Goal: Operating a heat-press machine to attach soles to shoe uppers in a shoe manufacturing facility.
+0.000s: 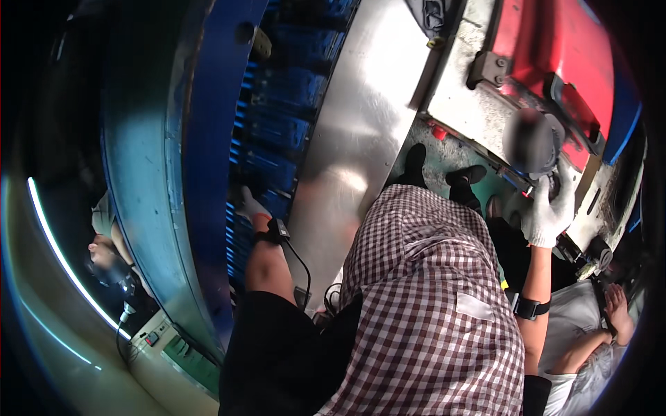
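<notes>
My right hand (549, 213), in a white knit glove, is closed on the lower edge of a dark round thing with a grey rim (553, 142). Blur over that thing hides its exact kind. It sits beside a red machine cover (555, 55), above a worn pale metal surface (479, 111). My left hand (254, 205), also in a white glove, lies over a bank of dark blue slatted parts (274, 132). Its visible fingers stretch out and seem to hold nothing, though shadow covers part of them.
A shiny metal sheet (361, 90) slopes between the blue slats and the pale machine. A red knob (438, 132) sticks out from the machine's edge. Another person's hand (617, 308) is at the lower right, and another person (111, 256) stands at the far left. A cable (303, 267) hangs from my left wrist.
</notes>
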The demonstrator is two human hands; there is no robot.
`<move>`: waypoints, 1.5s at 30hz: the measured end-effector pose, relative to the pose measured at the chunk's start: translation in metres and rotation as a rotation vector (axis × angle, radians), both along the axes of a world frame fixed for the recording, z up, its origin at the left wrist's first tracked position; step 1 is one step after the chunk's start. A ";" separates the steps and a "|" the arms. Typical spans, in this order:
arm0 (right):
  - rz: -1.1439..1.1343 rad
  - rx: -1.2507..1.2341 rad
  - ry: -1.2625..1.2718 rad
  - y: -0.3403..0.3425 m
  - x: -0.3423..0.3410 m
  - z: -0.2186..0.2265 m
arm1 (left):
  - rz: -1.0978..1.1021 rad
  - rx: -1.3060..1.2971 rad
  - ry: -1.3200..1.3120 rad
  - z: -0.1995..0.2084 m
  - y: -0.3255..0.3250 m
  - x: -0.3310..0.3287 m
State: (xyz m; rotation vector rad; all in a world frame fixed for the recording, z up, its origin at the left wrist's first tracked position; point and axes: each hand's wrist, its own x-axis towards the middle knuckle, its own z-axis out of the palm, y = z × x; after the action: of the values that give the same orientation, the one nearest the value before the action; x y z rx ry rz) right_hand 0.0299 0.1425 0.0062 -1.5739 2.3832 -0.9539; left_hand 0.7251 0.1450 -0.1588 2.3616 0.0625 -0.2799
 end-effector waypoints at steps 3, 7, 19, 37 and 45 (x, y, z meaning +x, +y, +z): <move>0.015 0.056 -0.071 -0.002 -0.008 -0.009 | -0.036 -0.287 0.193 0.003 0.014 0.060; 0.020 0.074 0.045 0.010 -0.021 -0.003 | -0.121 -0.256 0.751 -0.007 -0.035 0.060; -0.037 0.134 0.166 0.007 0.004 0.016 | -0.183 -0.568 0.644 0.022 0.044 -0.007; 0.307 0.000 -0.743 -0.006 0.030 0.136 | -1.888 -0.514 1.096 0.266 -0.117 -0.477; -0.277 -0.246 -0.378 0.033 -0.111 0.148 | -2.259 -0.901 0.761 0.377 -0.184 -0.560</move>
State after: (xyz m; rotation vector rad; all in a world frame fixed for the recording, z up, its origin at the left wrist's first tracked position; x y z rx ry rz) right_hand -0.0812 0.1759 0.1543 -1.0145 2.3096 -1.4977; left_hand 0.1650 -0.0392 0.2182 0.3489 -1.8512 -1.6261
